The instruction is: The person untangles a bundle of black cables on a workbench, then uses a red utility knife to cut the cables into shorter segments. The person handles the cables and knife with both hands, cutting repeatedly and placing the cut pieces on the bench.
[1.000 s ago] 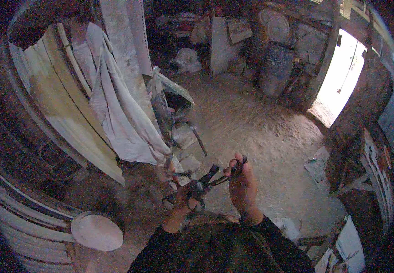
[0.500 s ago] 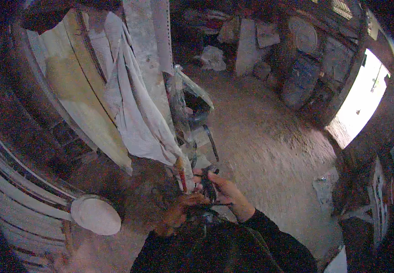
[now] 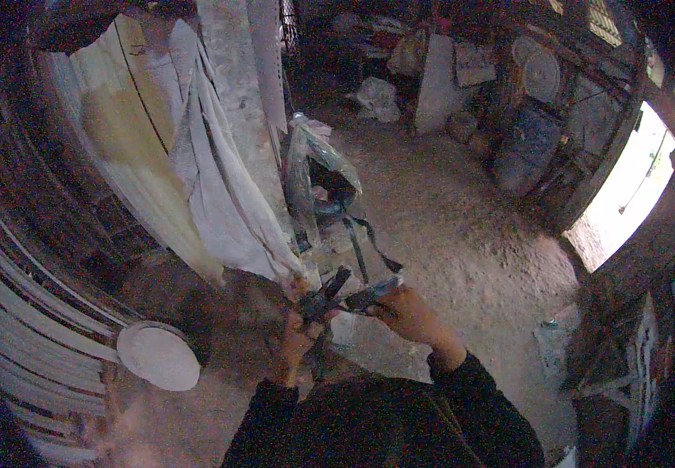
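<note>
In front of my body my left hand (image 3: 298, 337) is closed round a dark object with a stubby black rod (image 3: 336, 282) sticking up from it. Just right of it, my right hand (image 3: 414, 314) grips a dark flat piece (image 3: 374, 295) with a greyish end. The two dark pieces nearly meet; whether they are joined I cannot tell. A black strap (image 3: 372, 243) hangs or lies just beyond my hands, below an open clear plastic bag (image 3: 323, 168) with dark contents.
Left of the bag, white cloth (image 3: 224, 199) drapes over a bench beside a yellowish board (image 3: 131, 148). A round white disc (image 3: 158, 357) stands at lower left near stacked slats (image 3: 41, 343). Dusty floor (image 3: 462, 234) stretches right toward a bright doorway (image 3: 626, 191); boards and a blue container (image 3: 526, 148) line the far side.
My hands have moved from close together to farther apart, the right one outward. The dark pieces now show separately between them. The view has shifted slightly.
</note>
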`<action>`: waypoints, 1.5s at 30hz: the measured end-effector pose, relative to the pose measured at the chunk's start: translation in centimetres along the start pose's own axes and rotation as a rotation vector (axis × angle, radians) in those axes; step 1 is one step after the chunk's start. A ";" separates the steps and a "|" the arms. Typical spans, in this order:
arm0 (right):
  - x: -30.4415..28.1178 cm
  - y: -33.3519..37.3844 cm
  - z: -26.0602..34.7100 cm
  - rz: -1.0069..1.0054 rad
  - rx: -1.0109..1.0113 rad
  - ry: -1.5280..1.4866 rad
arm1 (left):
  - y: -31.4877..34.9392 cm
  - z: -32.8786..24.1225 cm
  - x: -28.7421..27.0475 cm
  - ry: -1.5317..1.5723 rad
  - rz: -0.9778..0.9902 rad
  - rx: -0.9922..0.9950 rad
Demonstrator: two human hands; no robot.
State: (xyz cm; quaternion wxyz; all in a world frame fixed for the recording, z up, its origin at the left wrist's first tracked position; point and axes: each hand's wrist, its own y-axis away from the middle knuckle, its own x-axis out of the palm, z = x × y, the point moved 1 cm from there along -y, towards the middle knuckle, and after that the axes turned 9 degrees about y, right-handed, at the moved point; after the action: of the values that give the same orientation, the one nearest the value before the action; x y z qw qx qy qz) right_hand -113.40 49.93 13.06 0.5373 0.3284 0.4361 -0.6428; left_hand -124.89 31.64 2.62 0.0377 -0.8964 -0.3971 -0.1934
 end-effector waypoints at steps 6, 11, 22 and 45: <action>-3.1 -1.7 -3.0 -0.205 -0.022 0.398 | -5.2 -1.0 1.9 -0.022 -0.071 0.073; -4.7 -8.7 -4.4 -0.195 -0.131 0.541 | -8.7 -0.8 2.3 -0.029 -0.215 0.165; 4.5 -20.8 -9.3 -0.543 -0.076 -0.270 | -12.3 1.0 2.3 -0.048 -0.454 0.320; 8.5 -24.5 -12.9 -0.004 -0.131 0.124 | -13.6 9.5 2.5 0.139 -0.413 0.672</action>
State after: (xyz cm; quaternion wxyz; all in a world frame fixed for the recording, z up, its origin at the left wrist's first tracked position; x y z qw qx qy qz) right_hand -139.65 59.33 5.38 0.5282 0.3308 0.5105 -0.5924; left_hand -130.25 44.74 -6.40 0.3160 -0.7202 -0.6066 -0.1163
